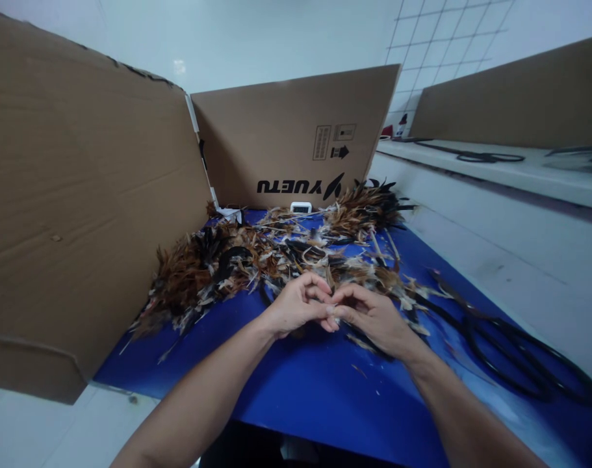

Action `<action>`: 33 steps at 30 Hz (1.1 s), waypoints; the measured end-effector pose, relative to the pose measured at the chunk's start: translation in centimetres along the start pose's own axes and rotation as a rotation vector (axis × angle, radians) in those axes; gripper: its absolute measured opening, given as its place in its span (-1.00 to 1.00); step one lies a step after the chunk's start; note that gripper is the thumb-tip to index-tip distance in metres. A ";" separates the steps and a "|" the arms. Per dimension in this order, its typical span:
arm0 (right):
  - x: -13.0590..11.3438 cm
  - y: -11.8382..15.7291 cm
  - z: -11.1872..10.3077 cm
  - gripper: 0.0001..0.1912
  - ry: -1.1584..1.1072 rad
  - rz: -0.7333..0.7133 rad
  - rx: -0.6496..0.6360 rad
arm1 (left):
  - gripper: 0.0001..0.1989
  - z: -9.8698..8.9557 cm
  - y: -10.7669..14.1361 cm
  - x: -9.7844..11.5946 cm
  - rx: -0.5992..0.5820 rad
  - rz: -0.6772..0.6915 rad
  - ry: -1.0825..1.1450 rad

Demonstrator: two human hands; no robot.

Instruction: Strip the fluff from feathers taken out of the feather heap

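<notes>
Working by fingertip with the bare left hand [296, 309] and the bare right hand [376, 320], at the near side of a loose spread of brown, black and off-white feathers [264, 252] lying across the glossy blue-topped bench [296, 390]. Apparently handling some small feather piece by touch, to judge by the pose. Probably calling next for fine, steady fingertip control, close to the feathers. Holding both hands curled inward, with thumbs and fingertips gathered close, right against left; perhaps pinching something small and pale, but being too blurred and covered to tell whether pinching anything at all, in either grip. Leaving the large metal scissors with black looped handles [470, 323] untouched on the bench, to the right of the right hand. Facing an upright brown cardboard panel [276, 143] beyond the feathers.
</notes>
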State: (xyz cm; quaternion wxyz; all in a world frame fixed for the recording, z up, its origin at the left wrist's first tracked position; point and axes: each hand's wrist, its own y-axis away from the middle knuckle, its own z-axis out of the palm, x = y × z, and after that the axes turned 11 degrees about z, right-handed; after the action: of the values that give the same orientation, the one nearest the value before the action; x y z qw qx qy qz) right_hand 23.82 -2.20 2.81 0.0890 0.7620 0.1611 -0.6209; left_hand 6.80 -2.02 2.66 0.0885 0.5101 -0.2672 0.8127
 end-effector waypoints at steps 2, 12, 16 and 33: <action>-0.3 0.1 0.1 -0.80 -0.050 0.026 -0.021 | -0.58 0.2 0.0 0.2 0.007 -0.005 -0.015; 0.2 0.0 0.3 -0.78 -0.035 0.011 0.037 | -0.66 0.9 0.0 0.8 0.091 -0.019 -0.086; 1.2 -0.1 0.3 -0.77 -0.094 0.050 0.030 | -0.66 0.8 0.0 0.6 0.100 -0.001 -0.094; 0.6 0.0 0.7 -0.74 -0.279 0.139 -0.072 | -0.72 0.6 0.0 -0.1 0.104 0.090 -0.119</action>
State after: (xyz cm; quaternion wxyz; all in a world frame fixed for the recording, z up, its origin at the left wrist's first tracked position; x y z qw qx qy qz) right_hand 23.29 -2.33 2.04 0.1805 0.6741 0.1163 -0.7067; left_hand 7.31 -2.33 2.73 0.0093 0.5489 -0.2519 0.7970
